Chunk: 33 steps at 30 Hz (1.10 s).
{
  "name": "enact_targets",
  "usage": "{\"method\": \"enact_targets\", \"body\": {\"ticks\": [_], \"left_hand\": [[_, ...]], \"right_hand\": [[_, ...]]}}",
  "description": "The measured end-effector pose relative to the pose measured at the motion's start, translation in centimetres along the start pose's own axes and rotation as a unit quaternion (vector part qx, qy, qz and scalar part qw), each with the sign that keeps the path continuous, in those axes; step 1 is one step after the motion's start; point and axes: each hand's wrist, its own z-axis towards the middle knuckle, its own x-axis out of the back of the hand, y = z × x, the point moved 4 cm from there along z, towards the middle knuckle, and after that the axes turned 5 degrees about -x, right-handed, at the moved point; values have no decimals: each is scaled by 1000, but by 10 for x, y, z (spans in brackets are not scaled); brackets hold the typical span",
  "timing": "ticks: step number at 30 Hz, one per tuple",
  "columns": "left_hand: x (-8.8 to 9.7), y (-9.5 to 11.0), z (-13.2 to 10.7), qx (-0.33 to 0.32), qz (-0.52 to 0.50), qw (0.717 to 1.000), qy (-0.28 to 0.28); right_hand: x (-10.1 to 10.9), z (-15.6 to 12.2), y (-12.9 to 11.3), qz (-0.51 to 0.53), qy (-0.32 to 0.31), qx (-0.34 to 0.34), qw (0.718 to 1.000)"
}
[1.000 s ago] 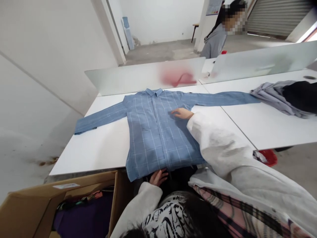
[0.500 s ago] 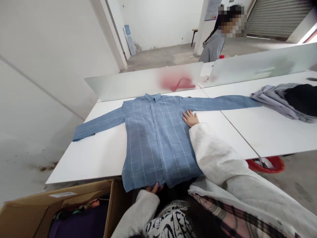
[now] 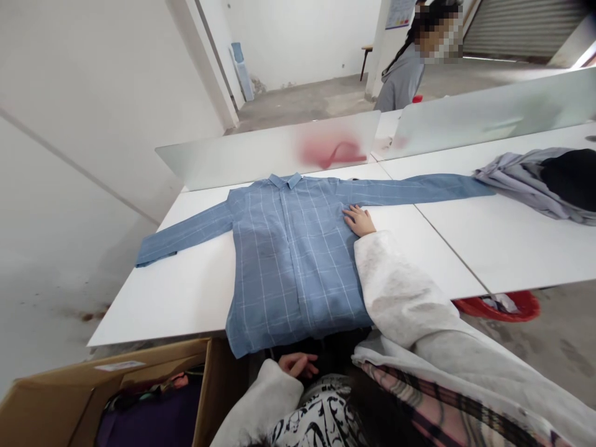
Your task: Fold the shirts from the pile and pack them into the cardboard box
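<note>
Head view: A blue long-sleeved shirt with white windowpane lines [image 3: 265,267] lies front up on the table, collar away from the wearer, sleeves extended to both sides, hem over the front edge. Compared with half a second earlier, the left hand [image 3: 298,365] has come off the hem; it is now just below it, fingers loosely bent, with nothing visible in its grasp. The right hand [image 3: 360,221] remains on the shirt's side below the armpit, palm down, fingers slightly spread, gripping nothing. The hem is thus unheld, and only the right hand contacts the garment.

Surface: The white panelled tabletop [image 3: 205,285] also carries a grey-and-black cloth heap [image 3: 516,180] near one cuff. A frosted partition [image 3: 223,161] bounds the far edge.

Room: A brown cardboard box [image 3: 44,403] containing dark purple cloth [image 3: 149,413] stands at the near left; a red basket [image 3: 528,307] sits below the table at right. Beyond the partition are a person in a grey hooded top [image 3: 401,81], a blue-topped water dispenser [image 3: 243,77] and a metal roller shutter [image 3: 510,28].
</note>
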Motion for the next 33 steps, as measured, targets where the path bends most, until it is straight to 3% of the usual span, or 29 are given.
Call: {"method": "enact_targets", "body": {"ticks": [3, 7, 9, 12, 16, 20, 24, 30, 33], "left_hand": [[-17, 28, -3, -116, 64, 991, -36], [-31, 76, -2, -281, 156, 946, 32], [-31, 95, 2, -365, 246, 894, 81], [-20, 106, 15, -433, 411, 786, 162], [-1, 95, 38, -427, 559, 667, 247], [5, 81, 52, -417, 630, 593, 278], [7, 77, 55, -433, 643, 564, 285], [7, 79, 53, -448, 656, 538, 282], [4, 82, 50, -459, 657, 525, 284]], "right_hand": [[14, 5, 18, 57, 66, -33, 996], [46, 11, 74, 89, 175, -147, 969], [64, 8, 113, 105, 241, -244, 933], [90, -3, 162, 86, 297, -330, 892], [114, -20, 205, 60, 319, -355, 876], [122, -23, 243, 32, 322, -407, 854], [118, -3, 266, 12, 279, -411, 868], [110, 27, 281, -24, 205, -404, 891], [110, 37, 285, -21, 248, -345, 905]]}}
